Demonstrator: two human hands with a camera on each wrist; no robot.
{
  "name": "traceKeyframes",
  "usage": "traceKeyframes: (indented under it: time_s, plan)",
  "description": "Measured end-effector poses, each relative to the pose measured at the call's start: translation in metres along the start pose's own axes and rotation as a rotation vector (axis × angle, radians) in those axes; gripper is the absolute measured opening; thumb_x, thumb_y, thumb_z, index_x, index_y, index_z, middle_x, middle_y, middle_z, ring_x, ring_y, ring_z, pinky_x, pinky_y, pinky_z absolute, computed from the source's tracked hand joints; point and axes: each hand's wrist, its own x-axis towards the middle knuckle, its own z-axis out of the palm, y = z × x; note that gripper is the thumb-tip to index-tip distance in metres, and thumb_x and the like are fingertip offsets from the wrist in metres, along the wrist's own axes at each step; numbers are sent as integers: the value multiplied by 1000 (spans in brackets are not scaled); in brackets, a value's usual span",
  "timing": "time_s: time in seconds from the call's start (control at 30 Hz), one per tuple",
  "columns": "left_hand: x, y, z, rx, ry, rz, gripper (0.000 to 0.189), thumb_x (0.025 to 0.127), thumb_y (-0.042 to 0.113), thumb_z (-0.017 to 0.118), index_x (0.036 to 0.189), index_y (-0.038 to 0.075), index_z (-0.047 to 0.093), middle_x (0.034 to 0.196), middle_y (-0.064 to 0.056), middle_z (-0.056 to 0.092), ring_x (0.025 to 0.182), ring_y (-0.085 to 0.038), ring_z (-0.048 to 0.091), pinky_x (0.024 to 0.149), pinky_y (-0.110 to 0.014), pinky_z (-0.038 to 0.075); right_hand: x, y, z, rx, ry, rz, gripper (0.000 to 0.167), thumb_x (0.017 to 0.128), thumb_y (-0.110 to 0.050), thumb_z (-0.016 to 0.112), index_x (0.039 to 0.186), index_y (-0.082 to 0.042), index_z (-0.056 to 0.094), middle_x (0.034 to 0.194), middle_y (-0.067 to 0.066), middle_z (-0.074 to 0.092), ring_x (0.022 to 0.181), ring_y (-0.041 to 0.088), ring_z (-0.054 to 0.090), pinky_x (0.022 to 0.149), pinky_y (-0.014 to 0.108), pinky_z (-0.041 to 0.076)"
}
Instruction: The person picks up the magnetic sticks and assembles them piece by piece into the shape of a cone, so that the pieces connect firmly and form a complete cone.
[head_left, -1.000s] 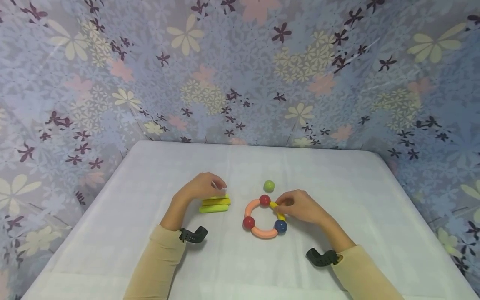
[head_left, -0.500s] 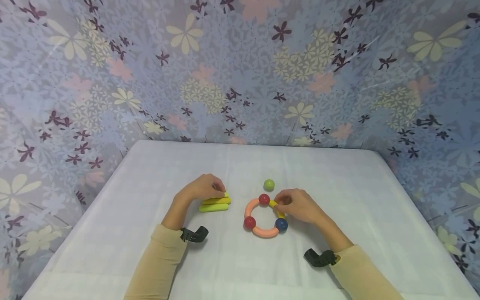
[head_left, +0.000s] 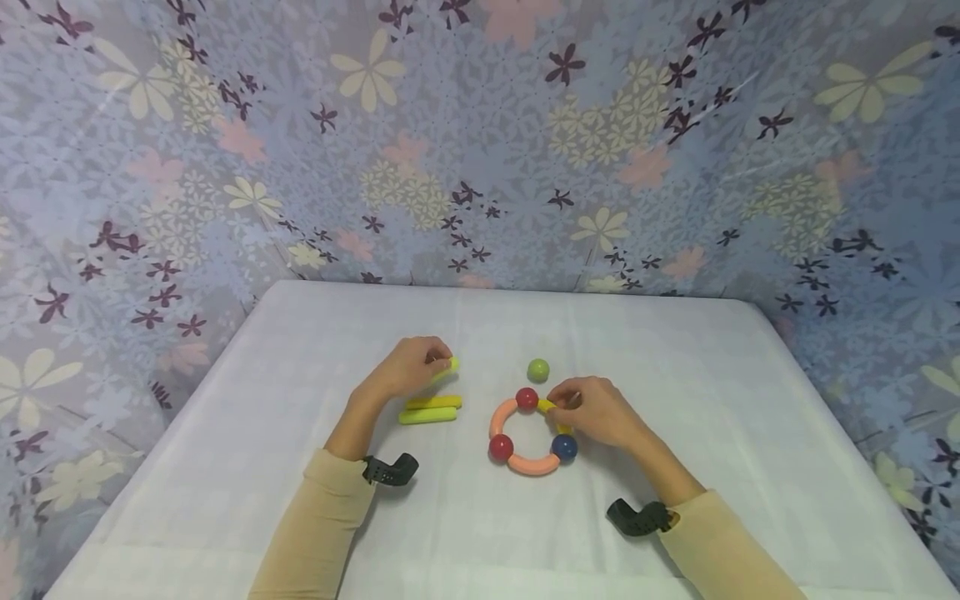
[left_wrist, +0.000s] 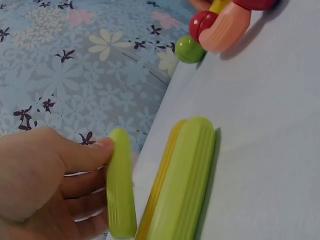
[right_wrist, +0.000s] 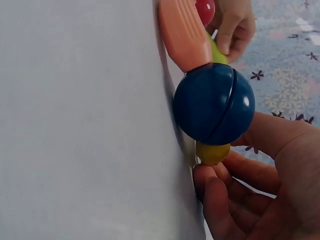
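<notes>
My left hand (head_left: pixel 408 367) pinches a yellow-green stick (left_wrist: pixel 120 185) above the table. Two more sticks lie side by side below that hand, a yellow stick (head_left: pixel 447 402) and a yellow-green stick (head_left: pixel 427 415). My right hand (head_left: pixel 596 411) grips a curved yellow piece (right_wrist: pixel 214 152) of a ring on the table. The ring also has salmon curved pieces (head_left: pixel 534 465), two red balls (head_left: pixel 501 447) and a blue ball (right_wrist: pixel 212 105). The right fingers cover the middle of the yellow piece in the head view.
A green ball (head_left: pixel 538 370) sits just beyond the ring. The white-covered table (head_left: pixel 480 533) ends at a flowered cloth (head_left: pixel 480 150) behind it. A black camera mount (head_left: pixel 392 470) is on my left wrist, another camera mount (head_left: pixel 637 517) on my right.
My left hand has taken hold of the farthest stick of the pile and lifted it up and away from the other two. My right hand stays on the ring, which has shifted very slightly.
</notes>
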Motion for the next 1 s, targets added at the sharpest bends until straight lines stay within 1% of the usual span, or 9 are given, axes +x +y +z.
traceKeyframes:
  time_s: [0.13, 0.2, 0.33, 0.43, 0.53, 0.63, 0.73, 0.87, 1.0]
  plan:
    - [2, 3, 0, -70, 94, 45, 21, 96, 24, 60, 113, 13, 64, 102, 1, 64, 94, -16, 58, 81, -36, 48, 2, 1, 0, 11, -26, 8, 25, 81, -28, 75, 103, -15, 71, 85, -4, 63, 77, 16, 58, 64, 30, 49]
    - [3, 5, 1, -113, 133, 68, 23, 96, 23, 61, 116, 13, 64, 104, 1, 65, 95, -15, 59, 81, -35, 49, 3, 2, 0, 18, -34, -2, 24, 82, -28, 74, 103, -15, 71, 84, -4, 63, 77, 17, 57, 65, 31, 49]
    - [4, 12, 3, -176, 175, 108, 27, 94, 22, 64, 120, 13, 64, 107, 1, 66, 96, -15, 62, 82, -34, 50, 4, 3, 0, 26, -44, -24, 23, 83, -27, 74, 103, -15, 71, 83, -3, 63, 75, 18, 56, 64, 32, 48]
    - [4, 18, 7, -213, 191, 128, 28, 94, 22, 64, 120, 13, 64, 107, 2, 66, 97, -14, 62, 83, -33, 50, 4, 4, 1, 32, -49, -32, 23, 84, -26, 73, 103, -15, 71, 83, -3, 62, 75, 18, 55, 64, 32, 48]
    - [4, 23, 11, -271, 199, 137, 28, 93, 22, 65, 120, 13, 64, 107, 3, 66, 98, -12, 61, 85, -31, 50, 4, 4, 2, 39, -49, -43, 22, 84, -26, 73, 103, -15, 71, 82, -3, 62, 75, 18, 55, 64, 32, 48]
    - [5, 27, 15, -348, 192, 135, 26, 93, 21, 65, 118, 14, 64, 108, 4, 65, 97, -11, 61, 84, -30, 50, 3, 3, 3, 45, -46, -56, 23, 84, -25, 73, 103, -14, 72, 82, -3, 62, 74, 18, 56, 64, 32, 48]
    - [6, 28, 22, -413, 185, 154, 25, 93, 20, 65, 117, 14, 63, 108, 3, 65, 97, -12, 61, 82, -31, 51, 1, 2, 4, 48, -41, -64, 22, 84, -24, 73, 103, -13, 72, 82, -3, 62, 73, 18, 56, 63, 32, 49]
    - [7, 31, 29, -453, 188, 194, 24, 93, 18, 66, 116, 14, 63, 108, 3, 64, 100, -13, 60, 86, -32, 50, 1, 0, 5, 49, -37, -63, 22, 84, -24, 72, 103, -13, 72, 82, -3, 62, 74, 17, 56, 64, 31, 49]
    - [7, 37, 34, -496, 189, 213, 23, 92, 18, 66, 114, 15, 63, 107, 4, 65, 101, -12, 61, 87, -33, 50, 1, -3, 5, 48, -36, -58, 22, 85, -24, 72, 103, -14, 73, 82, -3, 63, 75, 17, 56, 63, 31, 49]
